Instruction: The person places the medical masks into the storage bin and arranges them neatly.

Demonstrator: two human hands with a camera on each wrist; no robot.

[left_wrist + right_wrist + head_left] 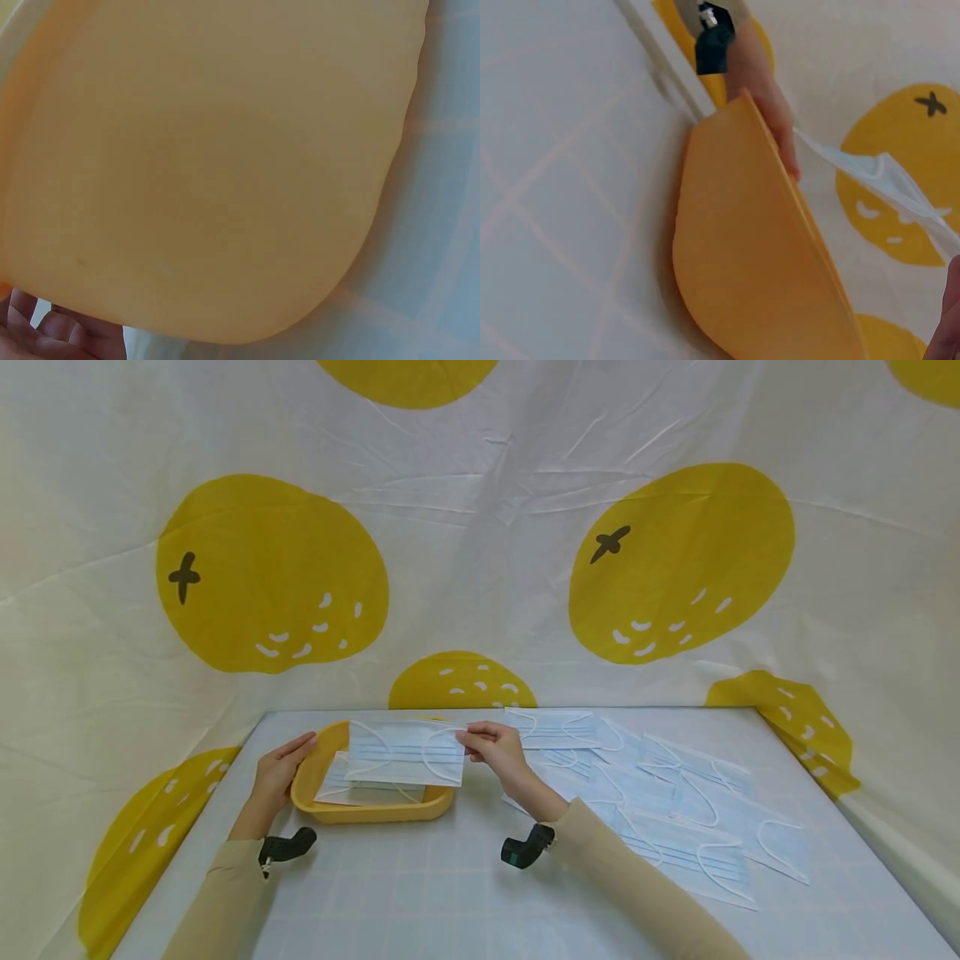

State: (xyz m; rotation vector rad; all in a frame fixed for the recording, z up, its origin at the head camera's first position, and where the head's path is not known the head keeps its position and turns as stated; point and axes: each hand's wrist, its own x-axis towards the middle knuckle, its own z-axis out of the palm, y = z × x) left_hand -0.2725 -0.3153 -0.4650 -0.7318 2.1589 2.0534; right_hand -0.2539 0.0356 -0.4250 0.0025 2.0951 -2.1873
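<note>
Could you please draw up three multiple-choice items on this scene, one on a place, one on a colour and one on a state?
1. Where is the face mask that the right hand pinches?
A. Above the tray
B. Flat on the table's right side
C. Under the tray

2. What colour is the tray?
A. Blue
B. Yellow-orange
C. White

3. How is the left hand placed?
A. Curled in a fist, away from the tray
B. Pinching a mask
C. Fingers straight, resting against the tray's left rim

Answers:
1 A, since the head view shows the mask held over the tray, with another mask lying inside it.
2 B, since all three views show a yellow-orange tray.
3 C, since the head view shows straight fingers on the tray's left edge, holding no mask.
</note>
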